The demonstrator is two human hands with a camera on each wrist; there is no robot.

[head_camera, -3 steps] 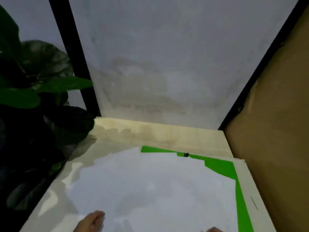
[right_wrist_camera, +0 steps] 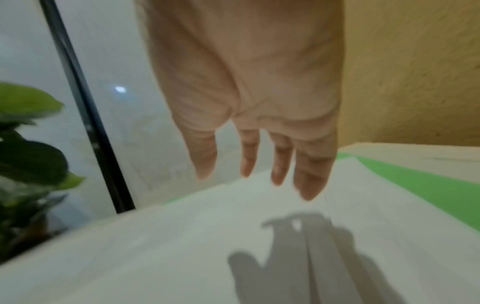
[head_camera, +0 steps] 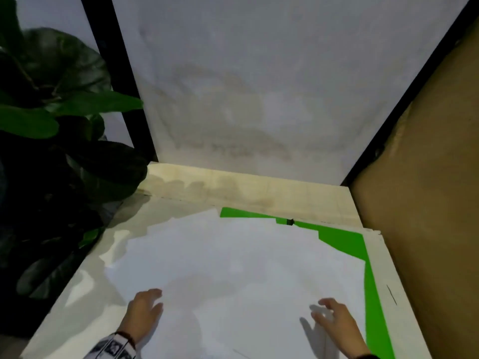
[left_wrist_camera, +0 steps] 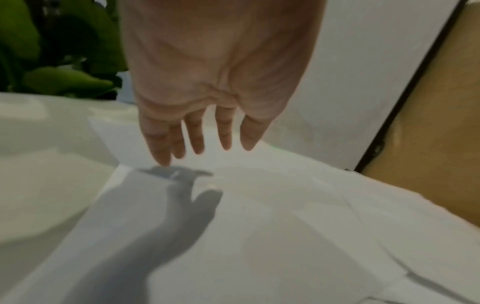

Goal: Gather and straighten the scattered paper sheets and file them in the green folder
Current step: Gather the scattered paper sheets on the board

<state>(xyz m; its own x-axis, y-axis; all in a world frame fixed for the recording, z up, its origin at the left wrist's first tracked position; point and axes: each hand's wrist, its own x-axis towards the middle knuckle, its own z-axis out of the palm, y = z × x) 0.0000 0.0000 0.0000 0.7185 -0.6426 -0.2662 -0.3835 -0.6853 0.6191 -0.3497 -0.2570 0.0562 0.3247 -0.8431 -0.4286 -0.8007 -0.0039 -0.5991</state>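
Note:
Several white paper sheets [head_camera: 233, 268] lie fanned and overlapping on the table, covering most of a green folder [head_camera: 342, 239] whose far edge and right edge show. A small black clip [head_camera: 290, 222] sits on the folder's far edge. My left hand [head_camera: 145, 309] hovers over the left part of the sheets with straight fingers, empty; in the left wrist view my left hand [left_wrist_camera: 200, 148] casts a shadow on the paper [left_wrist_camera: 259, 226] below. My right hand [head_camera: 334, 320] hovers over the right part with loosely spread fingers, empty. The right wrist view shows my right hand [right_wrist_camera: 259, 181] above paper beside the folder [right_wrist_camera: 415, 181].
The pale table [head_camera: 233, 187] ends at a white wall [head_camera: 259, 99] behind. A brown board [head_camera: 427, 177] stands along the right side. A leafy plant [head_camera: 51, 151] and a black post [head_camera: 119, 73] stand at the left edge.
Both hands have come further into view, moving forward over the sheets; a moment ago only their tips showed at the bottom edge.

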